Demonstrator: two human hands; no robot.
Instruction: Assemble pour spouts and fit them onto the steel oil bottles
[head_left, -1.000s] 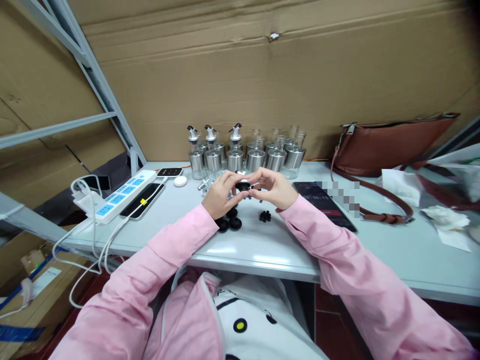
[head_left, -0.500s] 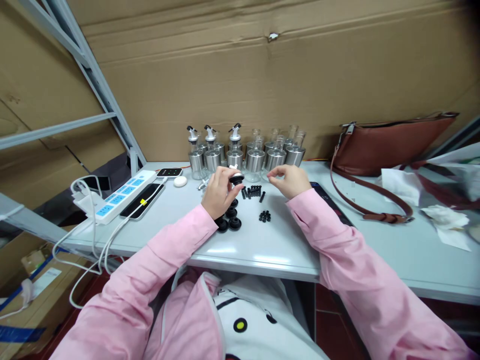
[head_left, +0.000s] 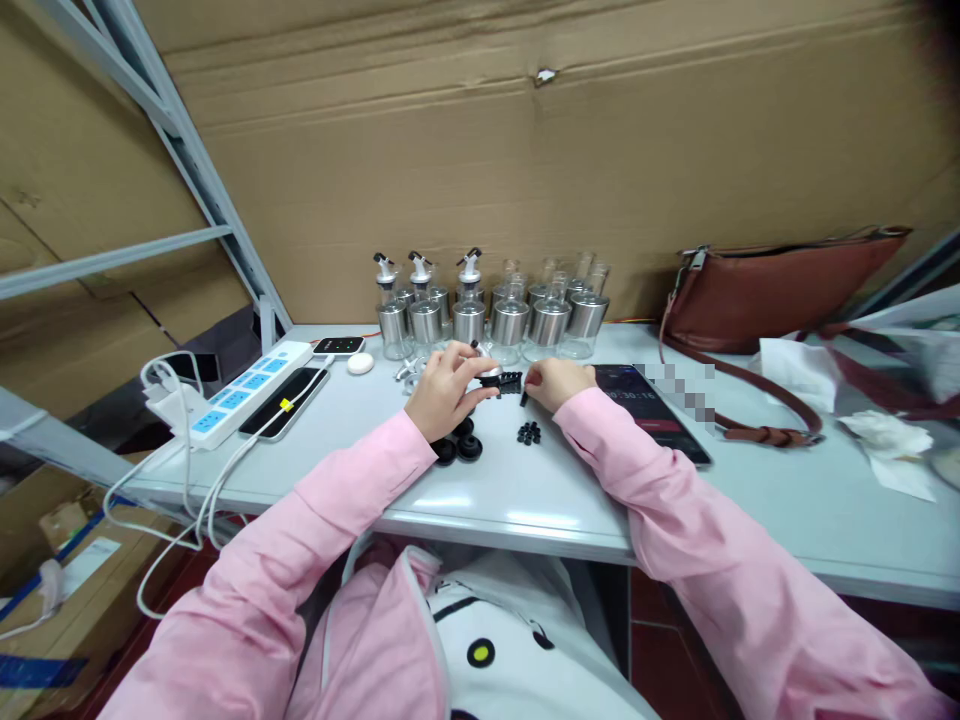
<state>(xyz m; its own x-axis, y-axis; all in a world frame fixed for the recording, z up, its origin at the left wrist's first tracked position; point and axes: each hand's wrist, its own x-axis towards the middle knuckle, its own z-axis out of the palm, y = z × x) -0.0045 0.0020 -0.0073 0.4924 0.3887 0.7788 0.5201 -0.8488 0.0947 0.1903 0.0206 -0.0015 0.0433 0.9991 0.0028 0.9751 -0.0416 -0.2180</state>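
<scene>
My left hand is closed around a small black and silver bottle cap, held just above the grey table. My right hand is lowered to the table with its fingers pinched at a small black stick-shaped part, next to a row of similar black parts. Black round stoppers lie under my left wrist. A little heap of tiny black pieces sits in front of my right hand.
Several glass and steel oil bottles stand in rows at the back, some with pourer tops. A phone lies right of my right hand. A brown bag, crumpled paper, a power strip and another phone are around.
My hands parted after holding the cap together. My right hand went out toward the bottles, then came down to the black stick parts. The left hand kept the cap and lowered slightly.
</scene>
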